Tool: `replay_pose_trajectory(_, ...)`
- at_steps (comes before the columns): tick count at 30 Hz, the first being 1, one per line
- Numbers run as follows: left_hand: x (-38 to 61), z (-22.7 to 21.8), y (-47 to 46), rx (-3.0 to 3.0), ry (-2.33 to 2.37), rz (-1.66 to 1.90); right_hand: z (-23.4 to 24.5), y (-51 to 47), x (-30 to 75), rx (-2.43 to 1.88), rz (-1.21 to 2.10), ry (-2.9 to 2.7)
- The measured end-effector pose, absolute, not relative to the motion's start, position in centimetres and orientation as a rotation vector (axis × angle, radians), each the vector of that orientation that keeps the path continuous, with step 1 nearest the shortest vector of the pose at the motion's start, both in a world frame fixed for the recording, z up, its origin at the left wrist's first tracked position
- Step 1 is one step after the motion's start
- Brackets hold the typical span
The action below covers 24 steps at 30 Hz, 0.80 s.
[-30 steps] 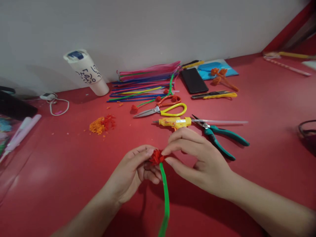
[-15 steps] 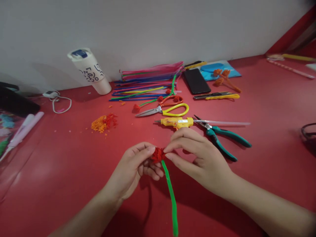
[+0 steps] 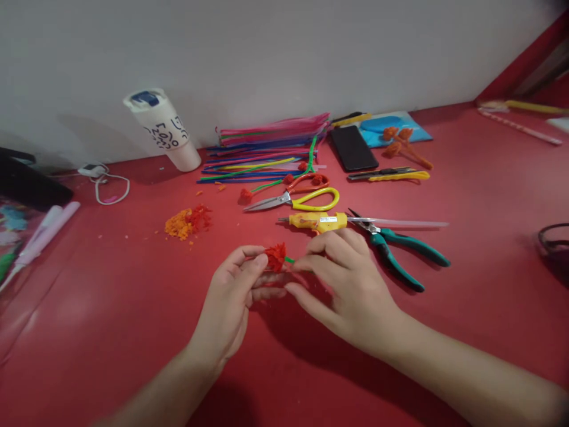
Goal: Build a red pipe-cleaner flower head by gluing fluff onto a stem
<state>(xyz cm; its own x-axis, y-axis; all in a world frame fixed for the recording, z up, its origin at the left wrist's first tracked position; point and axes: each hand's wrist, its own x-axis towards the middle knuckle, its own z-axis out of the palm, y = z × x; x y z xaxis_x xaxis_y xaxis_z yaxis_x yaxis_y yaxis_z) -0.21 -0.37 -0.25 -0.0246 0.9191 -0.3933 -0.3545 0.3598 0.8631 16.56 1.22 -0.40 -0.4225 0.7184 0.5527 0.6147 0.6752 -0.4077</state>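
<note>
A red fuzzy flower head (image 3: 275,257) of pipe cleaner sits pinched between the thumb and fingers of my left hand (image 3: 235,290). Its green stem (image 3: 289,260) points right and passes behind the fingers of my right hand (image 3: 347,279). That hand's thumb is apart from its forefinger, and the fingertips are close beside the stem. Most of the stem is hidden. Just beyond the hands lie a yellow glue gun (image 3: 317,221) with a clear glue stick and green-handled pliers (image 3: 386,243).
Scissors (image 3: 293,200) lie behind the glue gun, near a green stem with red blooms (image 3: 246,194). Pipe cleaners (image 3: 262,148), a phone (image 3: 353,148), a cutter (image 3: 389,174) and an orange sprig (image 3: 402,142) lie farther back. Orange and red clippings (image 3: 184,222) and a tumbler (image 3: 164,130) are left.
The flower has turned, so its stem has swung from hanging toward me to pointing right. My right thumb and forefinger have come off the red head and moved apart.
</note>
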Motion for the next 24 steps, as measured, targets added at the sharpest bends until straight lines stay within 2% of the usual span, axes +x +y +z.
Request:
replay_pose_trajectory(5,0.24,-0.67,-0.83,0.618,1.183,1.136,-1.22,1.38,15.84,-1.091,-0.088,-2.196)
replay_pose_trajectory(24,0.03,-0.65,-0.46,0.761,1.203,1.215,-1.00,1.94,15.87,-0.977,-0.234,-2.272)
